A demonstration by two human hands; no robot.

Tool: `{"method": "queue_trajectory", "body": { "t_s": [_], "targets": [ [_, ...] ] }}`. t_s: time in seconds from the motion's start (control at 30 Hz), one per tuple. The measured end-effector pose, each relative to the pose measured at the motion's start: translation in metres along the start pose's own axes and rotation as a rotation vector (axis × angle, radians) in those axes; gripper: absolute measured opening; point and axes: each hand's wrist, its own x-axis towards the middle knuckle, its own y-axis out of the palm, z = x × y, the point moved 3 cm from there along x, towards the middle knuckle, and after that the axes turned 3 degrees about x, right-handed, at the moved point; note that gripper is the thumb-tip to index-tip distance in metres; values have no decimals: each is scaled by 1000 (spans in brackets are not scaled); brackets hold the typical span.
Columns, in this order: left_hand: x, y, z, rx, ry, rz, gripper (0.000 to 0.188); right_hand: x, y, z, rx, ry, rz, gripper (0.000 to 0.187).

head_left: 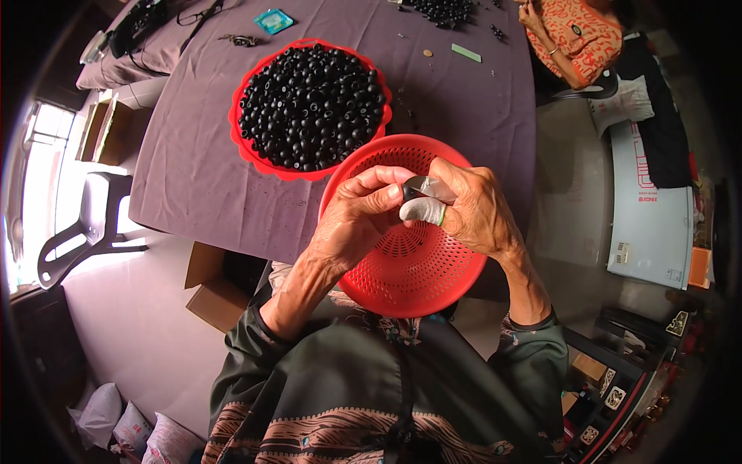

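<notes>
My left hand (346,220) pinches a small black rounded piece (408,193) between thumb and fingers. Closed around a short, shiny knife blade (434,188), my right hand (481,213) brings it against that piece; any handle is hidden by the fingers. A white fabric finger cover (423,211) with a green edge sits on the right thumb. Both hands are over a red plastic colander (421,282), which rests at the table's near edge above my lap. Just beyond it, a red scalloped tray (236,135) is heaped with black round pieces (309,108), several showing a hole.
A purple cloth covers the table (185,155). Far off lie more black pieces (440,9), a green strip (466,52) and a blue packet (273,21). Another person (576,39) sits at far right. A chair (89,224) and an open cardboard box (220,298) stand left.
</notes>
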Motion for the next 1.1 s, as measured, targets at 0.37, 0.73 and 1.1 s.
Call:
{"method": "queue_trajectory", "body": {
  "t_s": [0.37, 0.73, 1.1],
  "targets": [
    [-2, -1, 3, 10, -25, -63, 15, -3, 3, -2, -23, -34, -27, 46],
    [-1, -6, 9, 42, 74, -108, 13, -6, 12, -4, -191, -128, -83, 34],
    [-3, -4, 12, -74, 13, -104, 15, -13, 2, 1, -111, -149, -103, 41]
  ]
}}
